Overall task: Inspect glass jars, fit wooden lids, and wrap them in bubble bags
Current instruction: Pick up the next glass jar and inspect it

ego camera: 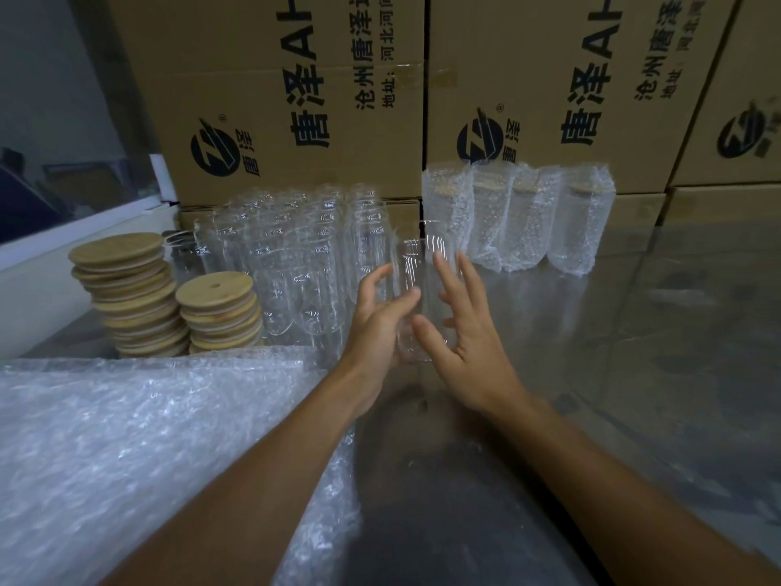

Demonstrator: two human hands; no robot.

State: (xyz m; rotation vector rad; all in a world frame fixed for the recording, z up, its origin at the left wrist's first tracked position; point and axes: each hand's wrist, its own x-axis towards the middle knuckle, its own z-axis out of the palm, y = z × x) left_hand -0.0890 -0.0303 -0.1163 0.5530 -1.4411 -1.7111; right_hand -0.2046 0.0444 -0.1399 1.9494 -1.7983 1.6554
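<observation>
Both hands meet at one clear glass jar (416,289) held upright above the grey tabletop (634,353). My left hand (380,315) curls round its lower body, thumb across the front; my right hand (465,332) lies against its right side, fingers straight and spread. Just behind stand more bare clear jars (291,255), and to the right four bubble-wrapped lidded jars (520,217). Round wooden lids (135,298) are stacked at left, beside bubble-wrap sheets (126,437). Printed cardboard cartons (296,99) line the back.
</observation>
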